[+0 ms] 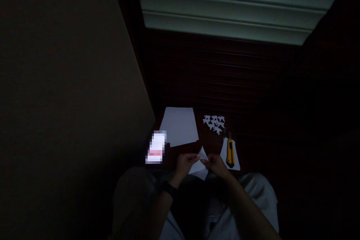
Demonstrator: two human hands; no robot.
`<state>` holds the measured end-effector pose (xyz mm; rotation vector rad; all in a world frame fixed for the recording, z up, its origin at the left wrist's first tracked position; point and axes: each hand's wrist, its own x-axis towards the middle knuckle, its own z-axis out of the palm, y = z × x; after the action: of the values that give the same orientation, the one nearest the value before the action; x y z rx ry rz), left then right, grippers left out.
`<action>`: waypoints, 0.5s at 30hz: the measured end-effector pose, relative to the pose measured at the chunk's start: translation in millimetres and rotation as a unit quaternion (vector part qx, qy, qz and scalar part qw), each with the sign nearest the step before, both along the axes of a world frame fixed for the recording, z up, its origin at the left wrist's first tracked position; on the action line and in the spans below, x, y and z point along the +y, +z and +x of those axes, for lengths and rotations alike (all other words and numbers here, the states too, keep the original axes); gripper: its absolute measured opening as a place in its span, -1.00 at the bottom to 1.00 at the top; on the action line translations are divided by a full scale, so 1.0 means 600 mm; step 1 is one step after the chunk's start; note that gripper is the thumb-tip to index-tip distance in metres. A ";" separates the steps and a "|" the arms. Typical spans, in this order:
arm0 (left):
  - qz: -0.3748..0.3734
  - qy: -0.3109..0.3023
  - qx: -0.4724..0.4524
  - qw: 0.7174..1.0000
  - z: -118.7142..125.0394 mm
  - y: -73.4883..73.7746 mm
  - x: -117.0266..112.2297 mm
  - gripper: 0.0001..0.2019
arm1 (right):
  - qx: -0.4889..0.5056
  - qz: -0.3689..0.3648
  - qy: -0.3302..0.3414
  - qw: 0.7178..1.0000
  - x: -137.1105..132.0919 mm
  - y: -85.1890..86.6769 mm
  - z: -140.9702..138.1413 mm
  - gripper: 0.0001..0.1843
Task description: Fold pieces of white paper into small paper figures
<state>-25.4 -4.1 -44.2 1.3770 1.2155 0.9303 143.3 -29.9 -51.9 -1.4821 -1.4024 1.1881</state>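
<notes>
A small sheet of white paper point(200, 170) is held between my two hands, over the near edge of the dark table. My left hand point(185, 164), with a dark band on its wrist, pinches the paper from the left. From the other side my right hand point(217, 164) grips it, its fingertips close to the left ones. One corner of the paper points up above the fingers. Right of my right hand, a yellow utility knife point(230, 153) lies on some cut white paper point(236, 163). The dim light hides the fine creases.
A stack of white paper sheets point(180, 125) lies at the back left of the table. Beside its near left corner is a lit, blurred-out screen point(156, 148). Several small folded paper pieces point(214, 123) sit at the back right. A wall point(84, 82) rises on the left.
</notes>
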 end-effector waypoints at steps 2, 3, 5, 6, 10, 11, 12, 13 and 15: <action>0.019 0.005 0.008 1.000 0.001 -0.004 0.001 -0.72 | -0.002 0.001 -0.001 1.000 -0.001 0.000 0.000 -0.56; 0.030 0.008 0.011 0.999 0.001 -0.007 0.003 -0.73 | -0.002 0.001 -0.003 1.000 -0.001 0.000 -0.001 -0.57; 0.043 0.009 0.020 0.999 0.002 -0.011 0.007 -0.75 | -0.002 0.002 -0.008 1.000 -0.002 0.000 -0.001 -0.57; 0.044 0.005 0.024 0.999 0.001 -0.012 0.009 -0.75 | -0.004 0.003 -0.011 1.000 -0.001 0.001 -0.001 -0.58; 0.038 -0.054 0.035 0.997 -0.004 -0.010 0.012 -0.75 | 0.007 0.006 -0.024 1.000 0.000 0.010 -0.001 -0.60; 0.037 -0.077 0.037 0.996 -0.007 -0.009 0.011 -0.74 | 0.014 0.008 -0.030 0.999 0.001 0.014 -0.002 -0.60; 0.035 -0.098 0.040 0.994 -0.010 -0.007 0.009 -0.74 | 0.023 0.008 -0.036 0.999 0.001 0.017 -0.002 -0.60; 0.035 -0.115 0.042 0.992 -0.012 -0.005 0.007 -0.73 | 0.031 0.007 -0.039 0.999 0.001 0.020 -0.002 -0.59; 0.038 -0.135 0.044 0.989 -0.016 -0.003 0.004 -0.72 | 0.044 -0.003 -0.038 0.998 0.001 0.023 -0.002 -0.58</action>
<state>-35.3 -1.5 -45.7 1.6116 1.0336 0.7373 142.3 -29.3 -38.1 -1.4575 -1.2735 1.1962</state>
